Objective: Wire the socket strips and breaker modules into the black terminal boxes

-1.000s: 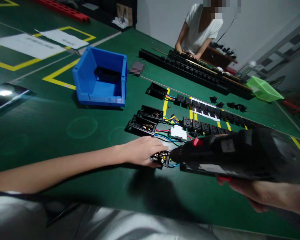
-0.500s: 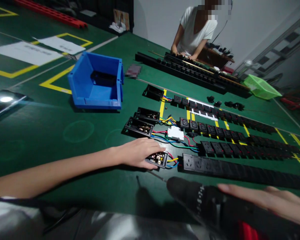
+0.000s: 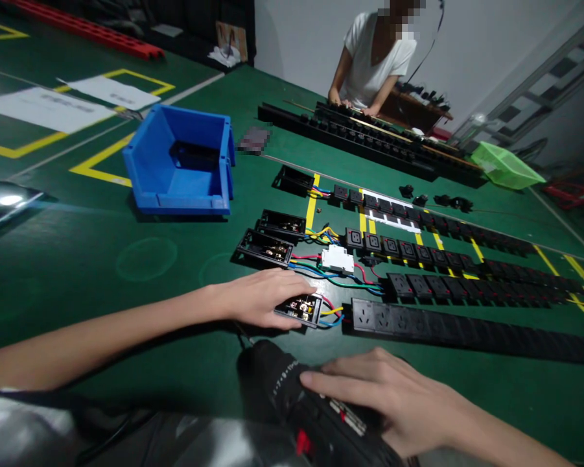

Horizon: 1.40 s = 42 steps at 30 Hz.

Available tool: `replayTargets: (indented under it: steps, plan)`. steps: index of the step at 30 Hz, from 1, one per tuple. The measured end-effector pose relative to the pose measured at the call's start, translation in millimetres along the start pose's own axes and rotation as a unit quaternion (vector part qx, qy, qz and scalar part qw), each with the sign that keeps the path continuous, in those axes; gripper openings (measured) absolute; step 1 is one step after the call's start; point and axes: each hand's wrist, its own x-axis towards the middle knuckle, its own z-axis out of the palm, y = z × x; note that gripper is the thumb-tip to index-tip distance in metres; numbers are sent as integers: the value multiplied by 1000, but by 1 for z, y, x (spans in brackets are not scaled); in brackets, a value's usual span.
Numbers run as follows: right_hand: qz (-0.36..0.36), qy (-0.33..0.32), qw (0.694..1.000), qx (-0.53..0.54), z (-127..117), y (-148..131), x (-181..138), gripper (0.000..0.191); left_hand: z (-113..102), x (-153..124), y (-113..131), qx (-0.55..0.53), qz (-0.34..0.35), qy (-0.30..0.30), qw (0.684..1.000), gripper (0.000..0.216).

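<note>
My left hand point(image 3: 262, 297) reaches across the green table and grips a small black terminal box point(image 3: 301, 309) whose coloured wires run to a long black socket strip point(image 3: 467, 329). My right hand point(image 3: 393, 402) lies over a black electric screwdriver point(image 3: 296, 402) near the table's front edge, its fingers wrapped on the tool's body. The tool's nose points left toward the terminal box and sits a short way below it.
Two more open black boxes point(image 3: 272, 240) with wires, a white breaker point(image 3: 337, 259) and further socket strips point(image 3: 442, 256) lie behind. A blue bin point(image 3: 179, 163) stands at left. A person in a white shirt point(image 3: 374, 58) works at the far side. A green tray point(image 3: 505, 167) sits at right.
My right hand has brought the screwdriver down and leftward from beside the terminal box to the table's front edge. My left hand has stayed on the box.
</note>
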Motion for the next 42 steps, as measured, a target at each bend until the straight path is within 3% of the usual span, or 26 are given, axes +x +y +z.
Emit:
replayTargets:
  steps: [5, 11, 22, 27, 31, 38, 42]
  plan:
    - [-6, -3, 996, -89, 17, 3, 29, 84, -2, 2, 4, -3, -20, 2, 1000, 56]
    - [26, 56, 982, -177, 37, -3, 61, 80, -4, 1, 6, 10, -50, -18, 999, 55]
    - [46, 113, 968, -220, 52, -4, 99, 68, -7, 1, 4, 22, -81, -26, 996, 56]
    - [55, 116, 968, -216, 56, -11, 111, 76, -6, 1, 2, 20, -83, -28, 996, 57]
    - [55, 143, 958, -243, 61, -15, 121, 64, -7, 1, 3, 20, -80, -25, 996, 57]
    - [12, 164, 962, -220, 59, -10, 103, 49, -4, -1, 5, 36, -80, -17, 996, 56]
    - [-16, 256, 952, -165, 40, 12, 61, 40, -4, -2, 7, 33, -86, -20, 996, 54]
